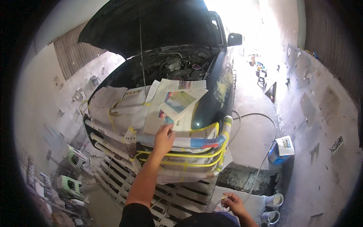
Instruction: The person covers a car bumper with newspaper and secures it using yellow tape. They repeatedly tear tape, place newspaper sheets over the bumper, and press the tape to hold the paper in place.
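A dark car point(223, 85) stands nose toward the camera with its hood point(151, 22) raised, the front end wrapped in newspaper sheets point(166, 104) held down by strips of yellow masking tape point(189, 155). The left arm stretches forward from the lower edge, nearly straight, and the left hand point(164, 139) lies palm down on the paper over the front corner, fingers spread flat and pressing the sheet rather than closing round anything. The topmost sheet under it carries coloured print blocks in blue, red and green. The right hand point(234, 204) hangs low near the body, fingers curled loosely; whether it pinches something small I cannot tell. A pale hose point(261, 151) loops across the concrete floor beside a blue paint can point(278, 155) topped with a folded printed page. Two small open tins point(274, 208) sit by the right hand
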Tool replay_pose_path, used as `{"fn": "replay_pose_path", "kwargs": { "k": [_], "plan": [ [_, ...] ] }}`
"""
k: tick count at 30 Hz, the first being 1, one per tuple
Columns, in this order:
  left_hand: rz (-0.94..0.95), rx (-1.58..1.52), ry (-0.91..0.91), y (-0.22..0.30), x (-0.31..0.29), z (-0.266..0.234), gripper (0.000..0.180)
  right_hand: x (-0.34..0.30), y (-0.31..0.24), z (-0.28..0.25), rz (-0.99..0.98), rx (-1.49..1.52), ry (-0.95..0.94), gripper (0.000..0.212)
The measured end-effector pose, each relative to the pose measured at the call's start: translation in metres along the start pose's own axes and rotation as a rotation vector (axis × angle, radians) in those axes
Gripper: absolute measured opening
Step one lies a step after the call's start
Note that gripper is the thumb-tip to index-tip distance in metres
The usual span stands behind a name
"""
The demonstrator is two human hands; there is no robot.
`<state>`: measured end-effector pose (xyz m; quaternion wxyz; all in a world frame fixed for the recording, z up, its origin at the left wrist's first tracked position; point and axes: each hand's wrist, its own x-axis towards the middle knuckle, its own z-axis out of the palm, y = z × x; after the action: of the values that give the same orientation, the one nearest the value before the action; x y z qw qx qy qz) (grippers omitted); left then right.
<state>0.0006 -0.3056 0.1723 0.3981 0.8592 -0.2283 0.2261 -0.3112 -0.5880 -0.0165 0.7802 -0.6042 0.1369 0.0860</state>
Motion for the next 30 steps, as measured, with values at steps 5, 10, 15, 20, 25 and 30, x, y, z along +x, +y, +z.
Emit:
{"fn": "replay_pose_path", "kwargs": {
  "k": [5,10,15,20,25,30],
  "plan": [
    [-0.003,0.599,-0.127,-0.019,0.067,0.037,0.052,0.025,-0.021,-0.069,0.019,0.006,0.042,0.037],
    [-0.022,0.931,-0.209,-0.041,0.087,0.069,0.039,0.035,-0.044,-0.102,0.009,-0.063,0.154,0.039],
    [0.090,0.935,-0.114,-0.057,0.096,0.063,0.014,0.050,-0.044,-0.099,0.024,-0.090,0.152,0.040],
    [0.062,0.464,-0.058,-0.007,0.102,0.013,0.013,0.061,-0.051,-0.074,0.042,-0.118,0.105,0.036],
    [-0.030,0.095,0.058,0.041,0.088,-0.045,0.014,0.079,-0.061,-0.047,0.010,-0.196,0.052,0.037],
    [0.153,-0.325,0.226,0.062,0.070,-0.076,0.012,0.097,-0.081,-0.042,-0.254,-0.236,0.104,0.042]
  ]
}}
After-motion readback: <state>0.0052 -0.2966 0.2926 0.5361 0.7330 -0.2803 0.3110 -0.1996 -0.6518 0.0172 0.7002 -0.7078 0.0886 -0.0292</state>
